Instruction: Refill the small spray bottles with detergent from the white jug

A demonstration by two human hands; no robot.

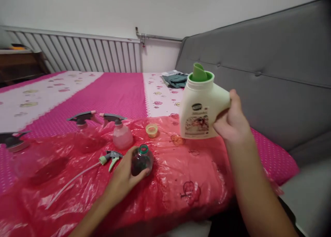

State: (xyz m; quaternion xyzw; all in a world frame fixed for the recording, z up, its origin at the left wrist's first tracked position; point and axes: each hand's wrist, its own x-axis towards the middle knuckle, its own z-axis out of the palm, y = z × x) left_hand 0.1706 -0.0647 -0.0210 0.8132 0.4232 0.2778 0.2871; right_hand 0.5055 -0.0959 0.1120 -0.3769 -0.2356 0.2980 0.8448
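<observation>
My left hand (129, 171) is wrapped around a small dark green bottle (143, 159) with no cap on its neck. The bottle stands upright on a red plastic sheet (176, 195). Raised to the right, my right hand (232, 121) grips the handle of a white detergent jug (187, 102), whose green pouring spout (199, 73) is uncovered. The jug is held nearly upright, above the sheet and apart from the bottle. Left of my left hand lies a loose spray trigger head (111, 158) with a long thin tube. A small yellow cap (151, 130) sits behind the bottle.
A pink spray bottle (122, 137) stands behind the loose trigger head, with two more spray bottles farther left, partly blending into the red sheet. Folded clothes (175, 80) lie on the bed's far side. A grey padded headboard (253, 47) borders the right; a radiator (90, 54) is behind.
</observation>
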